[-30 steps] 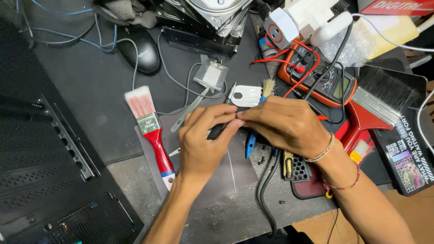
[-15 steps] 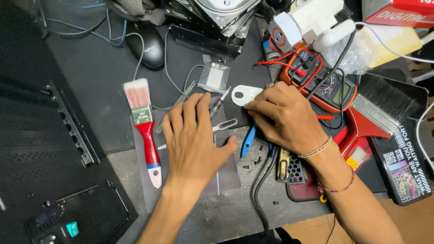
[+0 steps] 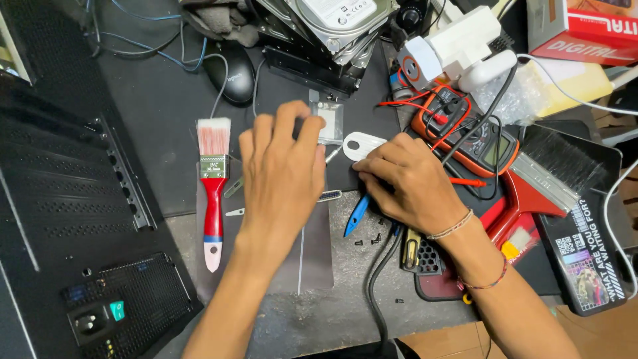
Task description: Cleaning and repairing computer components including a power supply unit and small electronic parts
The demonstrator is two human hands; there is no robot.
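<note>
Left hand (image 3: 282, 176) flat, fingers spread, grasping nothing, reaching over small clear bag (image 3: 330, 121) on desk (image 3: 159, 100). Right hand (image 3: 409, 183) curled, fingertips pressing white plate (image 3: 361, 144); grip unclear. Loose screws (image 3: 369, 239) beside blue tweezers (image 3: 357, 214): dismantling seems partway, nothing reassembled.

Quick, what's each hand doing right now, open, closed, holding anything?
Left hand: open, fingers spread flat, reaching over the small clear bag.
Right hand: curled, fingertips on the white oval plate; grip cannot be told.
</note>
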